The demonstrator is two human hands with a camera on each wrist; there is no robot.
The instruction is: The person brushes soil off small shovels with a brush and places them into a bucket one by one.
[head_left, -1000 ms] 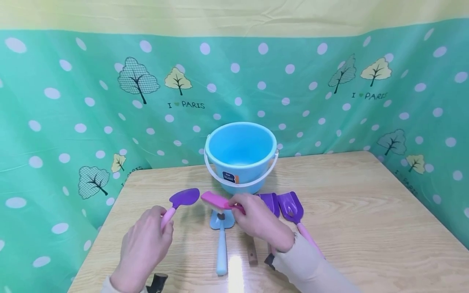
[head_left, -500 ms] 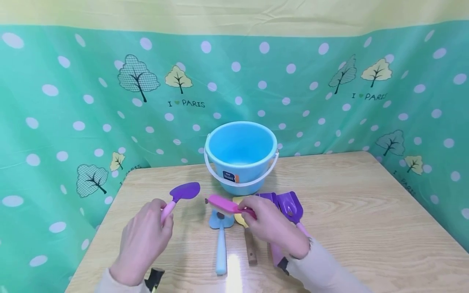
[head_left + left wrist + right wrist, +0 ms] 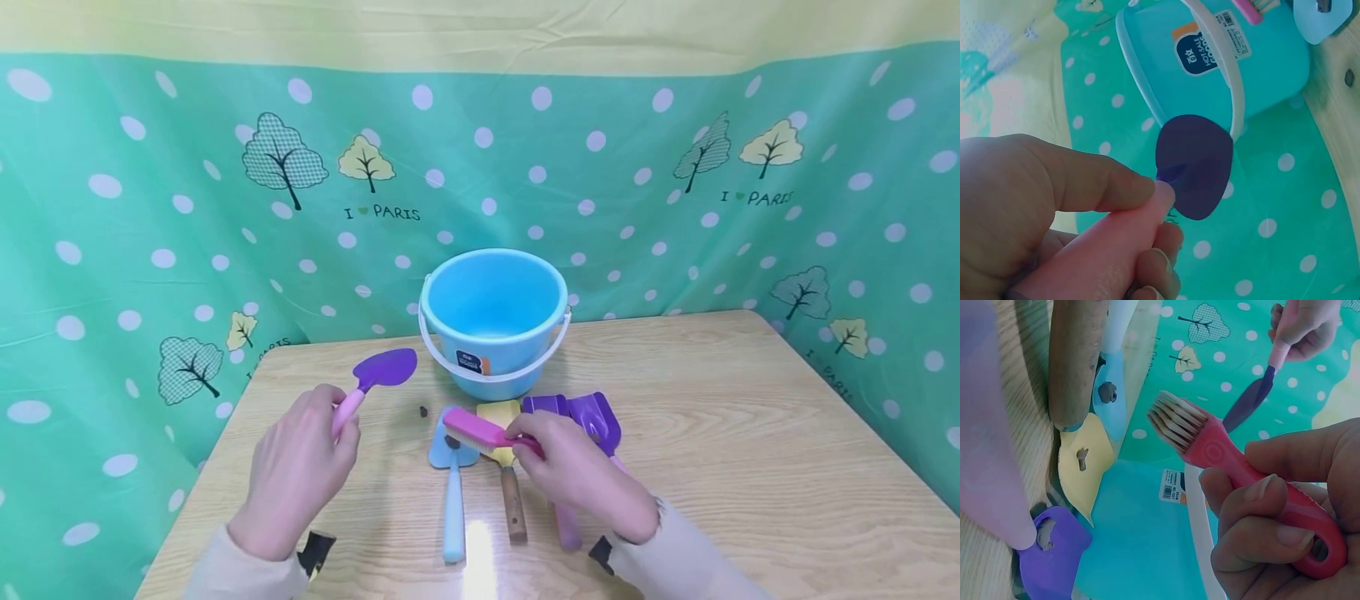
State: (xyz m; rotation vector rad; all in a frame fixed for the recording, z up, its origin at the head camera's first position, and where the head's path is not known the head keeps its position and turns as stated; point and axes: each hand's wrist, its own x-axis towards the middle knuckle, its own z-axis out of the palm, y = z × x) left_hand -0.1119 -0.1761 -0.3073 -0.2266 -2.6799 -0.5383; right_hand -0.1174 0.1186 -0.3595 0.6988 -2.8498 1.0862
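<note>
My left hand [image 3: 303, 467] grips the pink handle of a toy shovel [image 3: 385, 367] and holds its purple blade up to the left of the bucket. In the left wrist view the dark blade [image 3: 1194, 165] overlaps the bucket's rim. My right hand [image 3: 581, 467] pinches a pink brush [image 3: 472, 426] by its handle; the pale bristles [image 3: 1179, 420] show in the right wrist view. The brush is over a light blue shovel [image 3: 453, 508], overlapping its blade, where a dark clump [image 3: 452, 442] lies. A small dark crumb [image 3: 423, 412] lies on the table left of that blade.
A light blue bucket [image 3: 498, 358] with a white handle stands behind the tools. Beside the blue shovel lie a yellow shovel [image 3: 513, 504] with a wooden handle and two purple ones [image 3: 566, 527] [image 3: 597, 421]. A dotted green curtain [image 3: 480, 183] hangs behind the wooden table [image 3: 750, 467].
My right hand has moved the brush rightward, off the left side of the blue shovel's blade; the dark crumb now shows there. My left hand has raised its shovel slightly.
</note>
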